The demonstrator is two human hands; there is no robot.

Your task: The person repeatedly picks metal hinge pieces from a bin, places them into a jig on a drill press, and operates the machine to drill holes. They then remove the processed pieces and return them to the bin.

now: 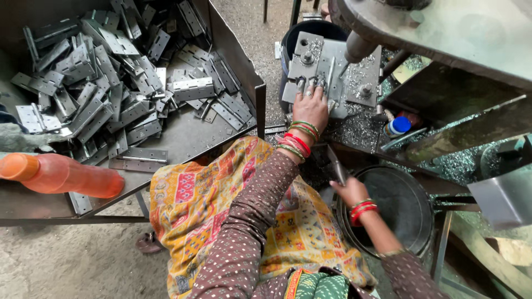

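A: What has the left hand (pixel 311 106) got?

B: It lies palm down on the grey steel fixture plate (pixel 327 69) under the drill spindle (pixel 357 47), fingers (pixel 302 84) spread and stretched flat, pressing what looks like a narrow metal piece there. I cannot tell the piece apart from the plate beneath the fingers.

A: And the right hand (pixel 349 191)?

B: Lower down, near the rim of the round dark metal pan (pixel 413 213). Its fingers are curled shut around a flat grey metal hinge leaf (pixel 336 164) that sticks up from the fist, tilted toward the machine.

A: What sits around the plate?

B: Silver metal shavings (pixel 360 124) are heaped along its near edge and right side. A small bottle with a blue cap (pixel 397 127) lies among them at the right. Behind the plate stands a dark round bucket (pixel 313 30).

A: Further out?

B: At the left, a steel tray table (pixel 183 138) carries a big loose pile of grey steel hinges (pixel 105 77), thickest toward its far left corner. An orange plastic bottle (pixel 61 174) lies on its side at the tray's near left edge. The person's patterned yellow cloth (pixel 221 205) is against the tray's near right corner.
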